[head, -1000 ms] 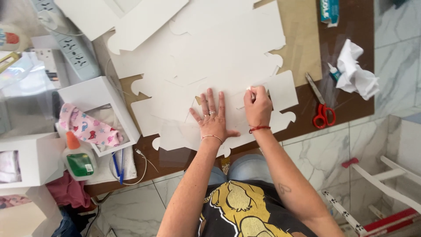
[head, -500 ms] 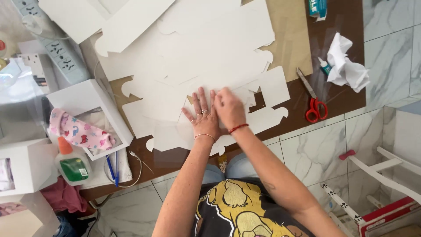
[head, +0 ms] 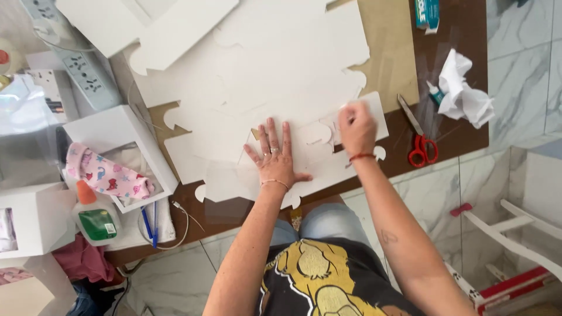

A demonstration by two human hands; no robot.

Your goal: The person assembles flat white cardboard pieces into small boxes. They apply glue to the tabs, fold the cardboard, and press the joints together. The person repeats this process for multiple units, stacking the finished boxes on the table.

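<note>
The left hand (head: 275, 157) lies flat with its fingers spread on the stack of white die-cut cardboard sheets (head: 257, 88), which covers most of the dark brown wooden table (head: 462, 134) in front of the person. Half a second ago the two hands sat side by side, nearly touching, near the sheets' near edge; now they are well apart. The right hand (head: 357, 127) has slid to the right and presses down on a white cardboard flap (head: 374, 111) at the right side of the stack; it is blurred, so whether its fingers are curled or flat cannot be told. The left hand has stayed almost where it was.

Red-handled scissors (head: 417, 143) lie on the table just right of the flap, with a crumpled white tissue (head: 463, 92) beyond them. To the left sit a white window box (head: 117, 131) holding a pink patterned cloth (head: 105, 175), and a white glue bottle with an orange cap and green label (head: 93, 215). A blue pen (head: 146, 225) lies beside the bottle.
</note>
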